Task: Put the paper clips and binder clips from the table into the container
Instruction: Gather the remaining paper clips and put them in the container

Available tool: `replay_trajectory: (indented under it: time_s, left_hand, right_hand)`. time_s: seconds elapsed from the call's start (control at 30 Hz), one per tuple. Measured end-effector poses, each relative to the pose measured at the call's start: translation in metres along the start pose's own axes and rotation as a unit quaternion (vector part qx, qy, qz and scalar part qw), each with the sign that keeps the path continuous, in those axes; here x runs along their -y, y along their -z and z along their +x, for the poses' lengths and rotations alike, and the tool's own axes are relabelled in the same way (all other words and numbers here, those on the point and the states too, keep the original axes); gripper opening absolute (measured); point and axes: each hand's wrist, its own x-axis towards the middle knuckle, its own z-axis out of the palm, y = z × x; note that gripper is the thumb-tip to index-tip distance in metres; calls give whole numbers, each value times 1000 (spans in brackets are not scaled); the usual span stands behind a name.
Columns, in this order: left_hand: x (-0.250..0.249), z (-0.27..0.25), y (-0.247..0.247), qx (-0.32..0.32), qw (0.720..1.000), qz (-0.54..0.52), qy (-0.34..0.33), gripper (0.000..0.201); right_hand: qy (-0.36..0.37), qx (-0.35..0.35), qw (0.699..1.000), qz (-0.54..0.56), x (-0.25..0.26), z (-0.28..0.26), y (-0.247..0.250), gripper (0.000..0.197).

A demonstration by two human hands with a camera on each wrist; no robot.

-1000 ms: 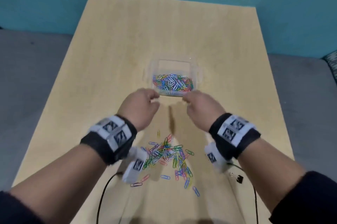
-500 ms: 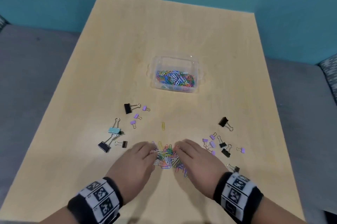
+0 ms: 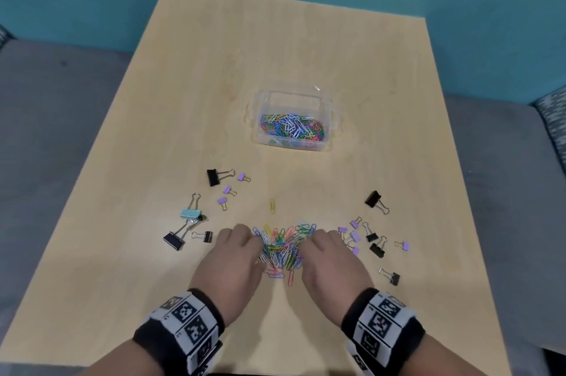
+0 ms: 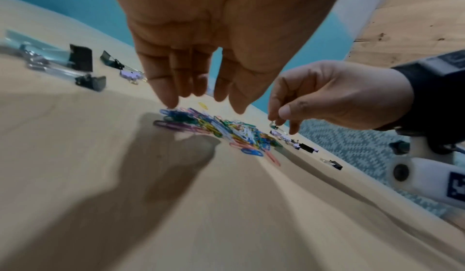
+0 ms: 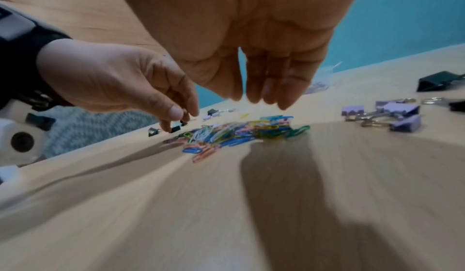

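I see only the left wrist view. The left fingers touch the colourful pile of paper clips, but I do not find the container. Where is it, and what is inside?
Observer: The head view shows the clear container on the table beyond the pile. As far as I can see, it holds only paper clips.
Operator: The binder clips at my left are blurred. Are all of them black or purple?
Observer: No, one is a light blue binder clip.
Operator: The right hand looks curled. Does it grip something?
Observer: In the right wrist view its fingers point down over the pile, with nothing visible between them.
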Motion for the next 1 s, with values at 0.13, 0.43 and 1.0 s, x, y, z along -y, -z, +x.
replay_trajectory:
  time_s: [0.13,0.43,1.0]
  left_hand:
    - [-2,9,-4,40,998,20,37,83]
    - [-10,45,-16,21,998,12,49,20]
    - [-3,62,15,83,993,-62,64,16]
  right_hand:
    - [-77,74,994,-16,0,-1,-5,70]
    - [-62,103,992,-26,14,38,-5,52]
    - [-16,180,983,33,-2,59,21,39]
